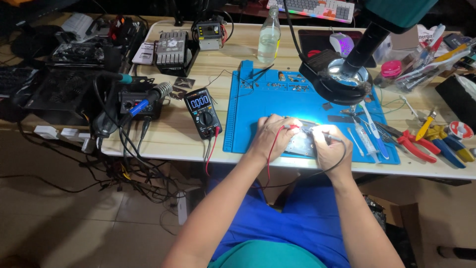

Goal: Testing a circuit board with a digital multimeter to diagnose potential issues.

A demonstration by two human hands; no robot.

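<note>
A flat silver circuit board (300, 144) lies on the blue work mat (258, 104) under a bright lamp. My left hand (271, 136) pinches a red test probe (292, 127) with its tip on the board. Gripped in my right hand (331, 146) is a black test probe (317, 133), also pointed at the board. Red and black leads run from the probes down over the table edge to a black multimeter (203, 112) with a lit blue display, left of the mat.
A ring lamp on a black arm (347, 74) hangs over the mat's right side. Syringes, tweezers and pliers (421, 141) lie at the right. A soldering station (139, 101), cables, a glass bottle (269, 35) and electronics boxes fill the left and back.
</note>
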